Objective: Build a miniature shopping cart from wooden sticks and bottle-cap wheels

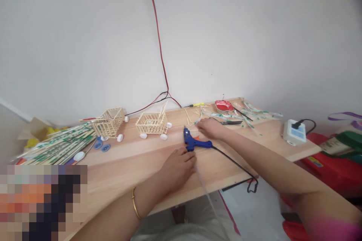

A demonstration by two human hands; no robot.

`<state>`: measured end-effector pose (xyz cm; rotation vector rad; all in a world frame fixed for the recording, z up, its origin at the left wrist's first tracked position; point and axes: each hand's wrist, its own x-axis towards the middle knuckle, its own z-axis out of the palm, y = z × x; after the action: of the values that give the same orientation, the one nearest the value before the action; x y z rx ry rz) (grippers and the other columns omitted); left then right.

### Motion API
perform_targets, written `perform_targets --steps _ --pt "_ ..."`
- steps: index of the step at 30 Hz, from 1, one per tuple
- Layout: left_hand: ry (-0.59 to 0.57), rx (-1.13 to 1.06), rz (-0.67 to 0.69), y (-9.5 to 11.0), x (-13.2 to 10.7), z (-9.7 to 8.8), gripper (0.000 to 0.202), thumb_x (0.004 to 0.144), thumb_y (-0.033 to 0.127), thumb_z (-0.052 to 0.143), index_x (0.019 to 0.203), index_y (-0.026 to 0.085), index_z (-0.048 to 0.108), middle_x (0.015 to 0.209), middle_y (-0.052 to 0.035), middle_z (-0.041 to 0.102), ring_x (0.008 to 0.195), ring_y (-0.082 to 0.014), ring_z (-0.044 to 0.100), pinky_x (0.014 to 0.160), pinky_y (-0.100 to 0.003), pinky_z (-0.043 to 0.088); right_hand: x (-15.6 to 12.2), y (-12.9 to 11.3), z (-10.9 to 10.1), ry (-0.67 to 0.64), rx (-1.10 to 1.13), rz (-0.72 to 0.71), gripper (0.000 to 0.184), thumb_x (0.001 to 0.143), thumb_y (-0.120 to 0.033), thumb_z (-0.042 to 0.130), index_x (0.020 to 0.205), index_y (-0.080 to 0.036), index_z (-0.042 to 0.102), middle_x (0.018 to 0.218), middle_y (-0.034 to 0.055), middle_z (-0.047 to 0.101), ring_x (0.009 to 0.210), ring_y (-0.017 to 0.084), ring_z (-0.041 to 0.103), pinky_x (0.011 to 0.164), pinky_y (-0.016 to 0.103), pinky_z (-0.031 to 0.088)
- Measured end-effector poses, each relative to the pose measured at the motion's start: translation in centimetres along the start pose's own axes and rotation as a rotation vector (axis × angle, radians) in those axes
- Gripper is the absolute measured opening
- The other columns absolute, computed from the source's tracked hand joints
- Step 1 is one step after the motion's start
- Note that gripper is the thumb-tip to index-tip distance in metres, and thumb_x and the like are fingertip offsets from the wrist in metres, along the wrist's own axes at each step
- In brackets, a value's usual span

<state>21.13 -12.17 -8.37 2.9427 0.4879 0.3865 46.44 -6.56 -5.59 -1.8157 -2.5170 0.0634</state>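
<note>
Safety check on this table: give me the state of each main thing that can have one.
Glue gun: corded; hot or cold, cannot tell
Left grip: at the glue gun's back end; hold unclear
Right grip: lowered beyond the glue gun; hold unclear
Left cart: upright
Middle cart: upright
Power strip: black plug inserted
Wrapped sticks: loosely piled
Blue caps: lying flat

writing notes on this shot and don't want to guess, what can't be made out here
All in the head view:
- What, if anything, the right hand holds: too small and blurred.
- The left hand's palm side, near the blue glue gun: hidden by its back.
- The red-and-black cable's upper end: cut off by the top edge.
- The lower left corner: covered by pixel blocks.
</note>
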Motion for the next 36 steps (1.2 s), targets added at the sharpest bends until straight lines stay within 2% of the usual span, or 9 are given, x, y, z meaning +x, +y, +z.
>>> perform_targets --steps 2,7,13,17,21,25,30,34,36 --pt "0.0 -0.016 -0.008 0.0 -0.1 0.0 0.028 0.093 0.032 0.05 0.114 0.015 0.058 0.123 -0.0083 0.063 0.11 -0.0233 0.053 0.098 -0.041 0.044 0.8 0.1 -0.4 -0.021 -0.047 0.069 0.02 0.091 -0.022 0.049 0.091 -0.013 0.067 0.096 0.016 0.069 0.093 0.025 0.062 0.078 0.031 0.042" --pt "-0.005 -0.039 -0.021 0.1 -0.3 -0.4 0.025 0.093 0.031 0.051 0.112 0.017 0.058 0.122 -0.008 0.061 0.11 -0.0234 0.052 0.099 -0.041 0.043 3.0 0.5 -1.0 -0.093 -0.08 0.206 0.021 0.093 -0.025 0.049 0.095 -0.015 0.068 0.1 0.0124 0.07 0.094 0.023 0.064 0.078 0.03 0.045" --pt "0.012 -0.042 -0.049 0.5 -0.4 -1.1 0.033 0.093 0.027 0.048 0.125 0.021 0.053 0.119 -0.0079 0.061 0.108 -0.0252 0.051 0.094 -0.04 0.044 5.2 2.2 -1.3 -0.128 -0.113 0.457 0.036 0.092 -0.034 0.058 0.122 -0.015 0.056 0.121 0.0104 0.058 0.103 0.021 0.061 0.086 0.042 0.053" --pt "-0.01 0.003 -0.044 0.4 -0.2 -1.1 0.034 0.092 0.018 0.047 0.125 0.019 0.051 0.118 -0.0088 0.061 0.108 -0.0248 0.051 0.093 -0.04 0.043 4.9 2.8 -1.6 -0.07 -0.092 0.504 0.03 0.094 -0.034 0.053 0.116 -0.014 0.06 0.117 0.0112 0.062 0.1 0.021 0.062 0.085 0.04 0.052" --pt "-0.039 0.073 -0.017 0.5 0.9 -1.2 0.029 0.088 0.014 0.052 0.116 0.016 0.055 0.109 -0.0094 0.064 0.101 -0.0246 0.052 0.087 -0.04 0.045 3.2 2.2 -1.8 0.045 -0.047 0.48 0.033 0.097 -0.029 0.039 0.098 -0.012 0.067 0.099 0.0146 0.07 0.093 0.024 0.064 0.074 0.03 0.046" --pt "-0.076 0.147 0.029 0.8 2.7 -1.1 0.014 0.09 0.013 0.049 0.097 0.013 0.06 0.095 -0.0107 0.064 0.088 -0.0233 0.053 0.077 -0.038 0.046 0.1 2.7 -2.3 0.142 0.006 0.472 0.03 0.093 -0.035 0.043 0.092 -0.017 0.067 0.092 0.0093 0.072 0.084 0.02 0.064 0.065 0.026 0.039" --pt "-0.108 0.197 0.045 0.9 4.3 -0.7 0.018 0.09 0.009 0.046 0.094 0.009 0.063 0.095 -0.0131 0.064 0.088 -0.0248 0.055 0.077 -0.039 0.047 -5.0 6.4 -3.8 0.236 0.023 0.618 0.034 0.092 -0.038 0.039 0.085 -0.018 0.066 0.08 0.008 0.069 0.072 0.019 0.06 0.06 0.025 0.034" --pt "-0.054 0.17 -0.02 1.5 4.0 -1.0 0.028 0.088 0.005 0.043 0.112 0.007 0.059 0.12 -0.018 0.06 0.098 -0.0265 0.056 0.081 -0.041 0.048 -8.4 9.4 -5.2 0.252 0.032 0.766 0.033 0.089 -0.037 0.04 0.077 -0.018 0.064 0.069 0.0074 0.066 0.063 0.019 0.057 0.055 0.026 0.032" --pt "-0.041 0.13 -0.045 2.1 3.5 -1.3 0.025 0.09 0.008 0.043 0.109 0.011 0.06 0.119 -0.016 0.061 0.098 -0.0255 0.057 0.081 -0.04 0.048 -9.4 10.3 -5.6 0.252 0.038 0.824 0.037 0.089 -0.04 0.039 0.073 -0.018 0.063 0.063 0.0073 0.062 0.059 0.019 0.055 0.053 0.027 0.031"
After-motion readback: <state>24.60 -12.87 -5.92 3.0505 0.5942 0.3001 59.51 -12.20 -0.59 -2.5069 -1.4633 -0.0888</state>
